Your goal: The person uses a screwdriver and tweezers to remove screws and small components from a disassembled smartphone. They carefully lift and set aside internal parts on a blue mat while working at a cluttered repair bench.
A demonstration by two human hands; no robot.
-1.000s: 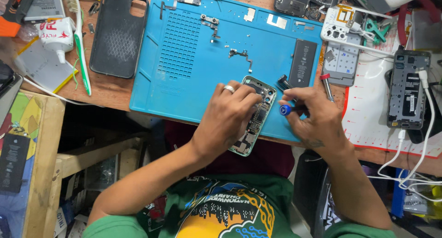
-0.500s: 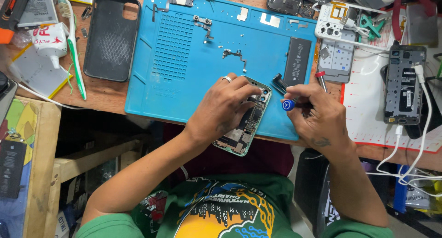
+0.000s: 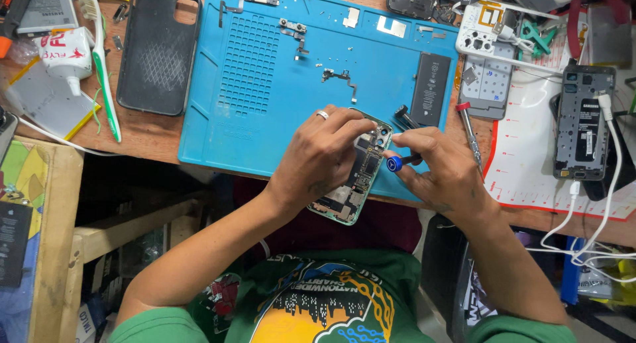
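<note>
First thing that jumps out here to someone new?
The opened phone at centre, insides exposed, overhanging the near edge of the blue mat. The left hand steadies it; the right hand works a blue-capped screwdriver at its top. A black battery lies just behind.

I'm seeing both forearms reaching up from the bottom of the frame and angling in toward each other, bare from the green sleeves down. My left hand [image 3: 324,154] is lying palm down, fingers curled and pressing, a ring sitting on one finger. My right hand [image 3: 440,167] is facing it, thumb and fingertips pinching together, wrist bent slightly inward. The two hands are nearly touching at the fingertips, though I can't quite tell whether they are meeting.
</note>
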